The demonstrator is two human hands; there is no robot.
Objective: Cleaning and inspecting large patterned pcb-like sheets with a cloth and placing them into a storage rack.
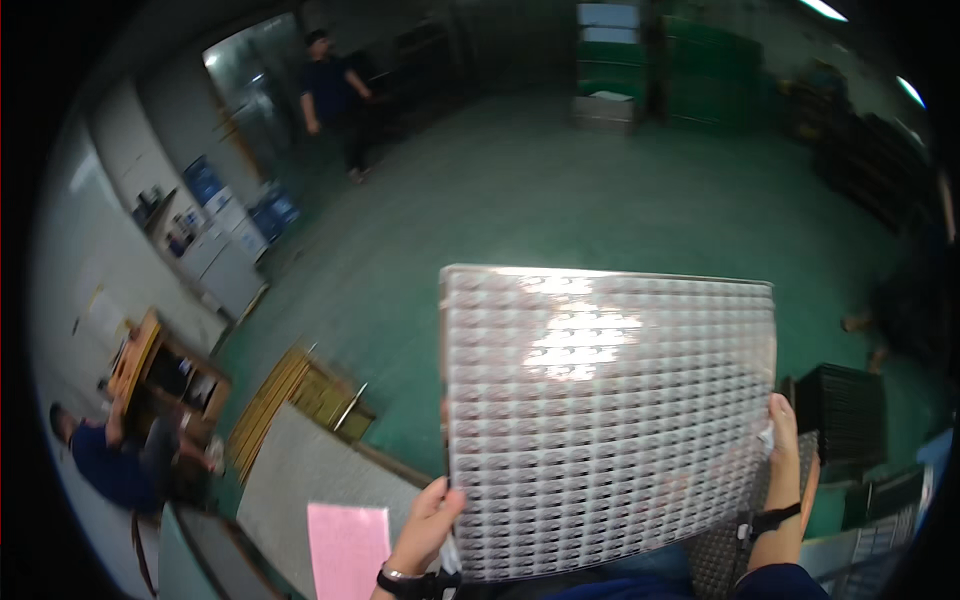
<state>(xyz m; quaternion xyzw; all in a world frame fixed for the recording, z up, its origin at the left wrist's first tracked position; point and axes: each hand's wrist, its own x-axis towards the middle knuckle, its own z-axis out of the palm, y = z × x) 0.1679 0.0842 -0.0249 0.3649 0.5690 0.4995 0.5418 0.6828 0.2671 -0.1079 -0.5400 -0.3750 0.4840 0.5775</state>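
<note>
1. The glossy patterned sheet (610,430) is between four and five o'clock from the view's centre, held up in both hands.
2. The left hand (428,520) grips the sheet's edge at eight o'clock, thumb and fingers clamped on it.
3. The right hand (784,430) clamps the opposite edge at three o'clock; its fingers behind the sheet are hidden.
4. Pink paper (348,550) lies at the left hand's eight o'clock, on a grey tabletop (285,480).
5. A dark crate (845,415) stands near the right hand, toward three o'clock.
</note>
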